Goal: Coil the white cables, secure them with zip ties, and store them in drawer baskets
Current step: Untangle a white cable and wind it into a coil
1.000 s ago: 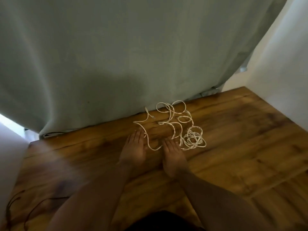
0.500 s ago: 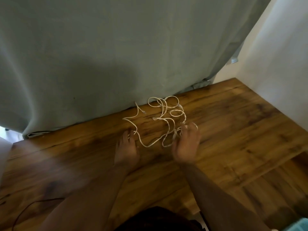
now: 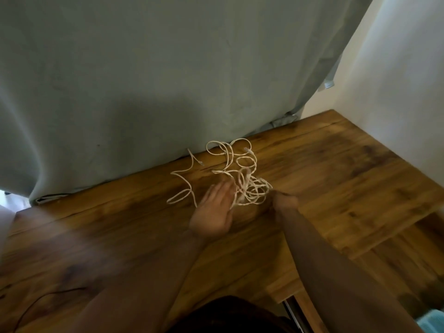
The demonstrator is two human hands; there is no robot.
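The left hand [image 3: 212, 209] lies low over the wooden table [image 3: 336, 188], palm down and wide, its fingers [image 3: 227, 187] straight and close together. Their tips rest against the near-left edge of the tangled white cable [image 3: 251, 192], and a strand runs down just beside the index-finger side of the hand. Nothing is gripped in it. The right hand [image 3: 284, 203] sits just across the tangle, at its near-right edge, knuckles up and fingers bent downward toward the loops. It is blurred and its fingertips are hidden, so I cannot tell whether it pinches a strand or only touches the heap. The densest knot of cable lies between the two hands and just beyond their fingertips. Looser loops spread farther away from both hands toward the grey-green curtain [image 3: 168, 80], and a long loop trails off to the left of the left hand, where a plug end [image 3: 201, 162] lies near the curtain's hem. A white wall [image 3: 396, 80] stands well beyond the right hand. Well behind the left forearm, a thin dark cord [image 3: 55, 293] curves across the table.
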